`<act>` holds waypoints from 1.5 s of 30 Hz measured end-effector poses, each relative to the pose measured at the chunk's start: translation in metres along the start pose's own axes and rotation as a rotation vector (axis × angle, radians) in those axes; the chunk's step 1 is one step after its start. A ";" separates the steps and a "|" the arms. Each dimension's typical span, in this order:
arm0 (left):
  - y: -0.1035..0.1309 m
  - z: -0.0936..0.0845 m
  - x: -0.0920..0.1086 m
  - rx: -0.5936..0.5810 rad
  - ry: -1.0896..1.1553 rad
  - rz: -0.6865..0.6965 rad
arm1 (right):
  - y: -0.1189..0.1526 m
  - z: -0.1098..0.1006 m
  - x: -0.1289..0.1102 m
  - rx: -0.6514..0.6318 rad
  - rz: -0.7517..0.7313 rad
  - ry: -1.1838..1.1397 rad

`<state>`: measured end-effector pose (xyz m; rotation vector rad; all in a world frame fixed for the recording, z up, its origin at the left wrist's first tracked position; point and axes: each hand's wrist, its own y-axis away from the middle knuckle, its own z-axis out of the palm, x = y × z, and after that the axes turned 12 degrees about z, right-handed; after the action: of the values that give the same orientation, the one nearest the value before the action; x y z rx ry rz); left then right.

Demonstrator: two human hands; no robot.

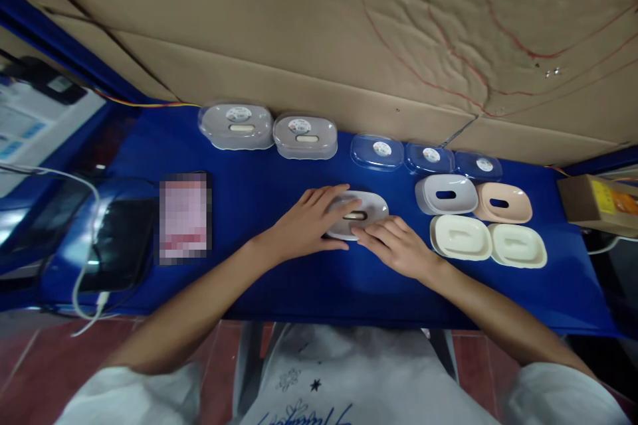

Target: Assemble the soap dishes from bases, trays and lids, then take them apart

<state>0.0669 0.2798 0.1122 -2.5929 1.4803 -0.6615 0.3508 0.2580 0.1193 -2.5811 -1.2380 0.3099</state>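
A light grey oval soap dish point(376, 204) lies on the blue table in front of me, with a cream piece showing through its slot. My left hand point(306, 222) spans its left end, one finger across the top and another digit along the near side. The curled fingers of my right hand point(396, 246) press on its near right rim. Right of my hands are a grey slotted tray point(426, 196), a peach slotted tray point(518, 202) and two cream trays, one on the left point(461, 246) and one on the right point(521, 254).
Two lidded grey dishes, one at the far left point(224, 136) and one beside it point(306, 146), stand along the cardboard wall point(299, 60). Clear lids point(369, 153) lie further right. At left are a phone-like pixelated object point(183, 219) and a white cable point(94, 246); a cardboard box point(578, 199) is at right.
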 end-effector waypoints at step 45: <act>0.011 -0.022 -0.018 -0.001 0.350 -0.392 | -0.058 -0.008 0.097 -0.080 0.504 -0.106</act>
<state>0.0413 0.2919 0.1235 -2.9075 1.0323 -1.2069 0.3701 0.3677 0.1376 -2.9514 -0.6167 0.5063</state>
